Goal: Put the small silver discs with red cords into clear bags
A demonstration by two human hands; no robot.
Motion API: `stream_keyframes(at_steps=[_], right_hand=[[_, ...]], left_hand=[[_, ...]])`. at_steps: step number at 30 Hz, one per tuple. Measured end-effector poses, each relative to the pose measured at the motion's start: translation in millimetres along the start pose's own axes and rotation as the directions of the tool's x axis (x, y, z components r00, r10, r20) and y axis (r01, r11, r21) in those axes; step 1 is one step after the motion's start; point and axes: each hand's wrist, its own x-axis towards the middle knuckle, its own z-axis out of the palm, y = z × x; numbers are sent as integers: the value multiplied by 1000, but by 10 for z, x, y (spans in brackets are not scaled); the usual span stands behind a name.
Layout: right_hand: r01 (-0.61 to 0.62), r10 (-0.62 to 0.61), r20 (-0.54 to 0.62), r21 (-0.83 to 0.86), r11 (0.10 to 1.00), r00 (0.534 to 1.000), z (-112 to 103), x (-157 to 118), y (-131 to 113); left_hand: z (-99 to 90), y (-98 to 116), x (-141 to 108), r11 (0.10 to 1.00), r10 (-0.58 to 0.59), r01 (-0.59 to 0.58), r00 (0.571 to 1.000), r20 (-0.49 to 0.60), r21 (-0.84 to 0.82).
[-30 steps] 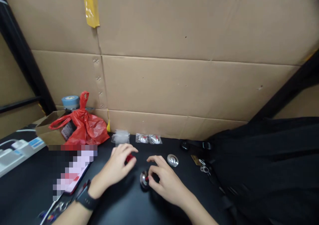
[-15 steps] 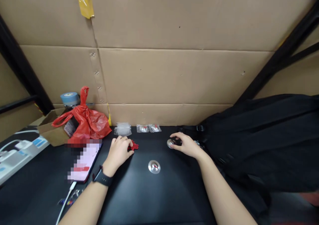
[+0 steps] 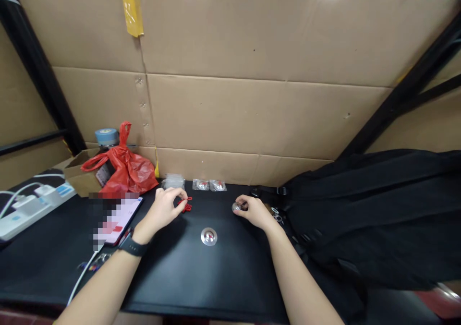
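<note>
Lone disc: a metal disc with a red mark [image 3: 209,236] lies flat on the black counter [image 3: 216,282]; I take it as the centre of the clock. It is between the two forearms, so a sleeveless wrist passing low could push it sideways.
Right hand [image 3: 256,213]: at 2 o'clock, its thumb and fingertips are closed around the edge of a second disc [image 3: 236,207]. Whether this disc touches the counter, I cannot tell. The metal looks smooth and the grip covers only the edge, so it may slip out.
Left hand [image 3: 165,209]: at 10 o'clock, thumb and forefinger are almost together beside the red pieces [image 3: 186,208]; I cannot tell if one is pinched.
Red pieces: at 11 o'clock, small and heaped. They could tangle, so that lifting one would drag its neighbours.
Wrapped discs [image 3: 210,186]: at 12 o'clock, side by side in clear film, near the cardboard wall [image 3: 230,123]; a far reach might disturb them.
Keys [image 3: 277,215]: between 2 and 3 o'clock, just beside the right wrist, which might catch them.
Cable [image 3: 81,274]: at 8 o'clock, near the left forearm; if snagged, it could pull the phone [image 3: 124,214].
</note>
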Motion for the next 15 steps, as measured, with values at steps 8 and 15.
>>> stream_keyframes(at_steps=[8, 15], right_hand=[[-11, 9, -39, -49, 999, 999, -7, 0, 5], [-15, 14, -32, -57, 998, 999, 9, -25, -20]], left_hand=[[256, 120, -11, 999, 3, -6, 997, -73, -33], [330, 124, -25, 998, 7, -7, 1000, 2, -68]])
